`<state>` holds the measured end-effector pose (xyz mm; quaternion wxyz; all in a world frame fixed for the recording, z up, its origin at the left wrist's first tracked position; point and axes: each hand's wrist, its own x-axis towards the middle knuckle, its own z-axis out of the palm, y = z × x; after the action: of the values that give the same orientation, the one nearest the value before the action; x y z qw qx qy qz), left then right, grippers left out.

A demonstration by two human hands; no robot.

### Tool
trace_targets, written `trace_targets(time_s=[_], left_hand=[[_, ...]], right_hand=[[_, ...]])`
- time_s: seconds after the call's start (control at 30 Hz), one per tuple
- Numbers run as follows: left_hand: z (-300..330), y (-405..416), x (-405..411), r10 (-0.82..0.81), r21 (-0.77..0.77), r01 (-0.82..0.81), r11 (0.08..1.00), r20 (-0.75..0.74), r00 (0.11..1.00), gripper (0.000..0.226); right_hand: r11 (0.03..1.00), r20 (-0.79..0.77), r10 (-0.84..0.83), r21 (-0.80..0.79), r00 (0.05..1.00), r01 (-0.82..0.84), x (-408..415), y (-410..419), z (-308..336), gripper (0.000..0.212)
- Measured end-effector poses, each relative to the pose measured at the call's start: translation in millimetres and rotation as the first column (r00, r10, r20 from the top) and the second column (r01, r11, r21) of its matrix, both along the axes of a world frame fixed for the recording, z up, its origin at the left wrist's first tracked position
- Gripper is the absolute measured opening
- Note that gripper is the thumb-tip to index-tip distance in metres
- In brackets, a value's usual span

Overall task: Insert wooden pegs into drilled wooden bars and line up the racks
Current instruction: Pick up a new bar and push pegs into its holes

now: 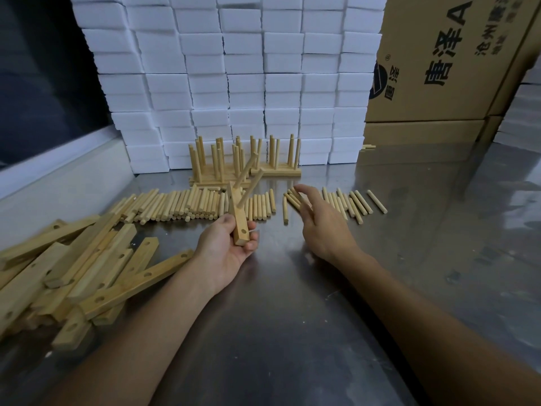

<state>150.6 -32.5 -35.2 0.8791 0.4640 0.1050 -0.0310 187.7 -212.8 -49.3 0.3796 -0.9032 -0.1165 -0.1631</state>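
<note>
My left hand (227,244) grips a drilled bar (238,218) with two pegs in it. Right hand (317,221) hangs loose-fingered, touching the loose pegs (292,199) on the table (292,303).

Pale matt wooden pegs (187,205) — glossy steel table (292,303)

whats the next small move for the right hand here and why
Probably pinch one loose peg with the right hand, whose open fingers hover over the row. The bar in the left hand holds two pegs and shows an empty hole.
</note>
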Motion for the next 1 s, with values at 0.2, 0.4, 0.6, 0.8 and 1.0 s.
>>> trace_targets(time_s=[0.2,0.4,0.6,0.8,1.0], left_hand=[[0.4,0.1,-1.2,-0.002,0.015,0.002,1.0,0.004,1.0,0.028],[0.7,-0.2,0.1,-0.002,0.0,0.002,1.0,0.006,1.0,0.027],[-0.5,-1.4,2.1,0.009,0.001,-0.009,1.0,0.014,1.0,0.026],[-0.7,-2.2,4.5,0.014,0.018,-0.014,1.0,0.018,1.0,0.025],[-3.4,-1.8,6.7,0.009,0.048,-0.009,0.999,0.014,1.0,0.039]], right_hand=[[0.999,0.027,-0.036,0.011,0.999,0.035,-0.2,2.1,0.0,0.042],[0.996,0.067,-0.025,0.085,0.997,0.019,-6.1,6.8,1.7,0.029],[0.816,0.003,0.094,0.573,0.996,-0.079,-16.8,23.9,10.4,0.003],[0.539,-0.091,0.288,0.838,0.953,-0.083,-21.1,27.4,20.9,0.02],[0.65,-0.118,0.405,0.735,0.907,-0.195,-28.8,34.2,16.0,0.014]])
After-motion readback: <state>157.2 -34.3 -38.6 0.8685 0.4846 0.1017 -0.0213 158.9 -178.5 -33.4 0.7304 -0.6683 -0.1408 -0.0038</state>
